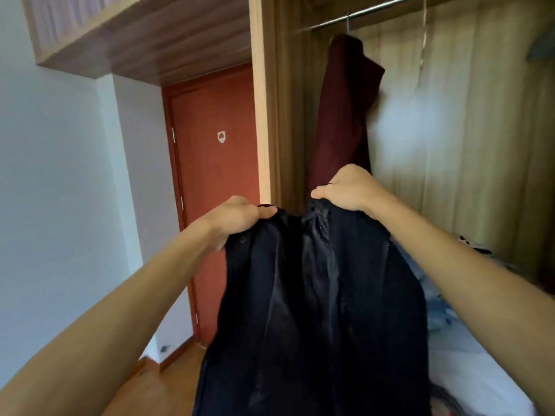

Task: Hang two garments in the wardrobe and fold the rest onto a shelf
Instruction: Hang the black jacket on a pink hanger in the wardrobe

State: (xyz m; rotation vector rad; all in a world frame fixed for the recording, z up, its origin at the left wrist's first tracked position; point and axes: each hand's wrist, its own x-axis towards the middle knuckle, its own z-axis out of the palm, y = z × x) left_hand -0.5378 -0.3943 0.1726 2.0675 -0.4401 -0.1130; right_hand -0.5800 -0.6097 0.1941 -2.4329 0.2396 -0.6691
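The black garment (315,310) hangs from both hands, left hand (237,217) and right hand (348,190) apparently gripping its top edge apart.

A silver metal hanging rail (378,9) runs across the top of the open wooden wardrobe (264,100). A dark maroon fabric garment (342,115) hangs from the rail near its left end, by a hook over the rail. Further right along the rail a thin pale strand (423,40) hangs down, too blurred to identify. At the lower right, a white-sheeted bed (474,370) carries a crumpled heap of light blue clothing (437,307) toward its far edge, with a black-and-white patterned item (476,249) beyond. A light brown wooden floor (168,382) lies left of the bed.
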